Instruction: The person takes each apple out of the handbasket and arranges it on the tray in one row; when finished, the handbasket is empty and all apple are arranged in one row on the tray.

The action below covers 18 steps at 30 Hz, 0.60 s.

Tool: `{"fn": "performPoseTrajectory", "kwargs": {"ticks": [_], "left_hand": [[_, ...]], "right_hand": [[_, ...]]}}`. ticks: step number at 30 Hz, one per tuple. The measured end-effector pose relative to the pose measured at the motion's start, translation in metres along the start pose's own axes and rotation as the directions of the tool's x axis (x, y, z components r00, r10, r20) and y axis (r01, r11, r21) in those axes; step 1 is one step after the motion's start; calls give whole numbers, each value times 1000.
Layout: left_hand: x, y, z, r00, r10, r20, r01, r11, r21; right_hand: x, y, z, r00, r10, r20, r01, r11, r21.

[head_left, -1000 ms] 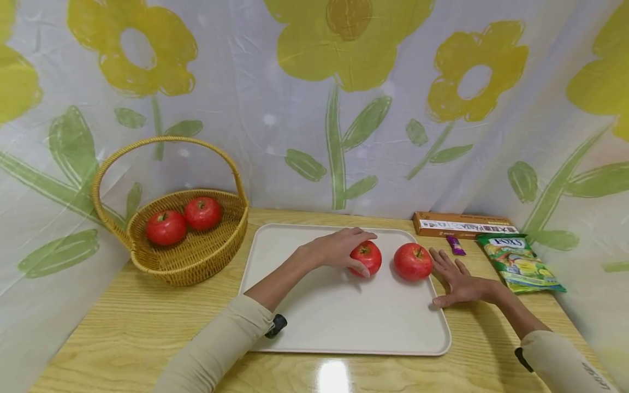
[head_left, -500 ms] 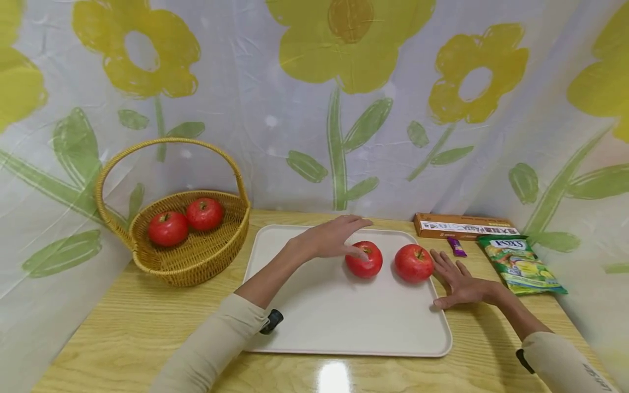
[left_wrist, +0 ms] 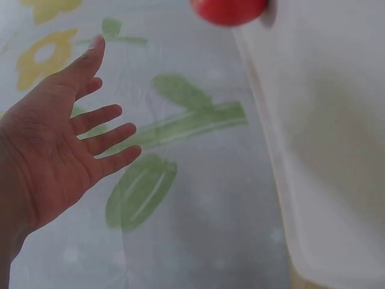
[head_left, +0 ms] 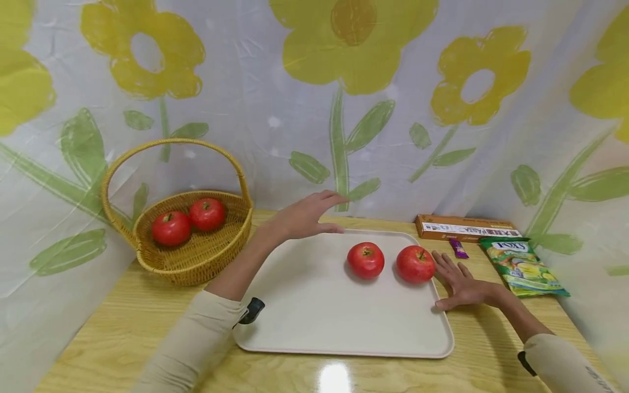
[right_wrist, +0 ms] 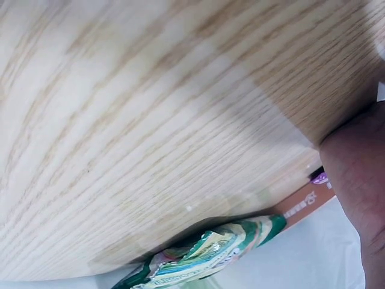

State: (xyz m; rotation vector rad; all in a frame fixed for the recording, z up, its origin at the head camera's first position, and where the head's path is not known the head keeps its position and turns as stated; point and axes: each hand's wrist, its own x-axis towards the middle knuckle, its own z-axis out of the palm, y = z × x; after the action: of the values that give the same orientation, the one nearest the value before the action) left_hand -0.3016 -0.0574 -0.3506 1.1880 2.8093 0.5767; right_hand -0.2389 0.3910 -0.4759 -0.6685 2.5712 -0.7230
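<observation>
Two red apples sit on the white tray: one apple right of its middle, the other apple by its right edge. My left hand is raised over the tray's back left part, holding nothing, its fingers extended toward the right. In the left wrist view the left hand shows its palm with spread fingers, apart from the apple at the top. My right hand rests with spread fingers at the tray's right edge, fingertips close beside the right apple. The right wrist view shows only part of the right hand.
A wicker basket with a tall handle stands at the back left, with two red apples inside. At the back right lie a pasta box, a small purple packet and a green snack bag. A flowered curtain closes the back.
My left hand has let go of the middle apple and moved up and left, away from it. The apple stays on the tray. My right hand has kept its place.
</observation>
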Motion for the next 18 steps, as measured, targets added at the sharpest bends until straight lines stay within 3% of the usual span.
{"fn": "performPoseTrajectory", "kwargs": {"ticks": [6,18], "left_hand": [[-13,-10,-19,999,11,-35,-11,1000,-4],[-53,-33,-62,996,-46,-81,46,999,6]], "right_hand": [[-4,0,-3,1000,-3,-18,3,1000,0],[1,1,2,1000,-17,-7,17,1000,19]]}}
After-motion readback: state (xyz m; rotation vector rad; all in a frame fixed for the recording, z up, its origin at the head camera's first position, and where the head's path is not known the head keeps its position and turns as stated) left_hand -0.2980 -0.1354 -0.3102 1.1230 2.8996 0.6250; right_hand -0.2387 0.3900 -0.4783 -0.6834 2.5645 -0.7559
